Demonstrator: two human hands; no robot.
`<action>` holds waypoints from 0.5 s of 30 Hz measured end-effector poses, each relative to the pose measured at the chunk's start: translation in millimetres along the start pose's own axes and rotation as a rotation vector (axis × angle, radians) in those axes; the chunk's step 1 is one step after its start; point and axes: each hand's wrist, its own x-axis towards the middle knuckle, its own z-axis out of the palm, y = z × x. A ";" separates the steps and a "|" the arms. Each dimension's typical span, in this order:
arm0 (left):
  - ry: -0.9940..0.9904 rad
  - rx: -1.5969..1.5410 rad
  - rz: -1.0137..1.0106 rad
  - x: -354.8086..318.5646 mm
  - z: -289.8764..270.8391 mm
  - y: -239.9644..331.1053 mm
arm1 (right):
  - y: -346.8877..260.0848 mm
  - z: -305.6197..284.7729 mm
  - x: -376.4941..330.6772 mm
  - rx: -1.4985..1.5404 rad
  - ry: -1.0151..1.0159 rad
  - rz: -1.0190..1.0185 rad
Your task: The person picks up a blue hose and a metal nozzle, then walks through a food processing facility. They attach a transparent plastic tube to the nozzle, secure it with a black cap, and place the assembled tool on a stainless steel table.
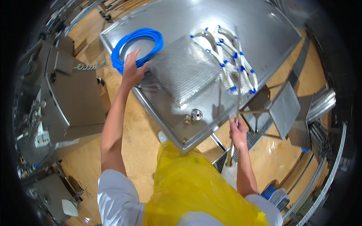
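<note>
A person in a yellow apron stands at a stainless steel bench, both bare arms reaching forward. The left hand rests on a coil of blue tubing that lies near the bench's left corner; its fingers are loosely spread, the fingertips lying over the coil's near side and touching the bench inside the ring. Just beside the coil, toward the middle of the bench, lies a perforated metal plate, flat and turned at an angle. Beyond that plate, on its right, sits a heap of white corrugated hoses with blue ends. The right hand is held off the bench's near right edge, closed around a thin metal rod that runs up from the fist across the hoses. A round drain fitting sits in the bench surface near the front edge. Below the bench the floor is tan, with a metal floor grate close to the right hand.
</note>
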 end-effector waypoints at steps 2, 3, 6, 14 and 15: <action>0.040 -0.225 -0.161 -46.2 -3.1 60.1 | -5.5 15.8 30.7 -0.034 -0.024 -0.075; 0.022 -0.339 -0.126 -83.2 1.3 78.7 | -16.2 24.9 44.0 0.003 -0.047 -0.056; -0.395 -0.564 -0.254 -182.3 -9.1 164.2 | -47.5 42.3 60.5 0.022 -0.100 -0.099; -0.280 -0.355 -0.242 -209.3 -11.4 114.5 | -25.5 44.0 123.7 -0.147 0.042 -0.284; -0.187 -0.323 -0.312 -181.5 -8.8 72.4 | -27.3 41.7 128.8 -0.189 0.077 -0.320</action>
